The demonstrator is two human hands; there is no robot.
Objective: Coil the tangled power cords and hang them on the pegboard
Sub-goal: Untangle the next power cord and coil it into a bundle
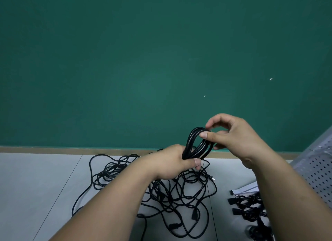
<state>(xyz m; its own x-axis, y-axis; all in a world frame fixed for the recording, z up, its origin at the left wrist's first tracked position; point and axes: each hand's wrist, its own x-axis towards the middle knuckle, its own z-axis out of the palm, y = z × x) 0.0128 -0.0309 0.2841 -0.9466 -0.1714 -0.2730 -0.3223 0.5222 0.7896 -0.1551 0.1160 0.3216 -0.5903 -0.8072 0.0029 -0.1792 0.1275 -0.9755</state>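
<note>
Fingers (203, 134) pinch the coil's (190, 142) top loop
Left hand (170, 162) grips its base, right hand (233, 138) the top; it stands upright above the tangle (176, 195), pegboard (319, 169) right of the tangle, nearer the right hand

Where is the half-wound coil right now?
Head view, centre-right: the coil stands between the hands, left hand gripping its base, right hand pinching its top, above the tangled cords.

Green wall (125, 61): we read no writing on it (only two tiny pale specks).
Black cords (190, 142): we find no legible brand or label.
Pegboard (319, 169): we make out no numbers or signs.
</note>
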